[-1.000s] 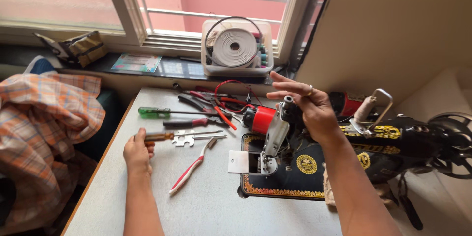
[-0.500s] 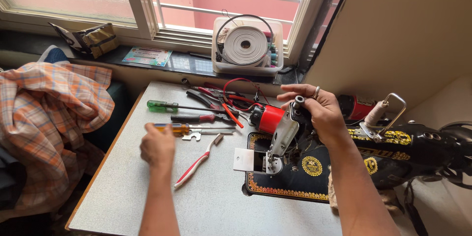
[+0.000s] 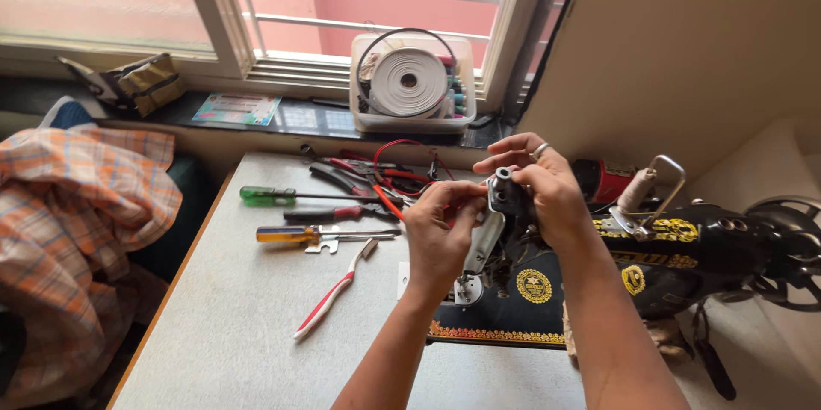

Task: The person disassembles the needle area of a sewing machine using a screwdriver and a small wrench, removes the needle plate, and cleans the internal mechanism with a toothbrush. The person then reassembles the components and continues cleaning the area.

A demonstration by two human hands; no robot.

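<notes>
A black sewing machine (image 3: 684, 252) with gold ornaments lies across the right side of a grey table (image 3: 231, 324). My right hand (image 3: 539, 188) grips the top of the machine's head end, fingers wrapped around a dark metal part. My left hand (image 3: 440, 226) is raised beside it, its fingertips pinched at the same part near the silver face plate (image 3: 485, 241). Whether a small piece sits between the left fingers is hidden.
Left of the machine lie a green-handled screwdriver (image 3: 269, 196), an orange-handled screwdriver (image 3: 295, 235), a red-and-white toothbrush (image 3: 329, 294), pliers and red wires (image 3: 385, 172). A clear box with a white tape roll (image 3: 409, 82) sits on the sill. Plaid cloth (image 3: 68, 230) hangs at the left.
My left hand has lifted off the table by the screwdrivers and moved right to the machine's head. My right hand has closed down onto the top of the head.
</notes>
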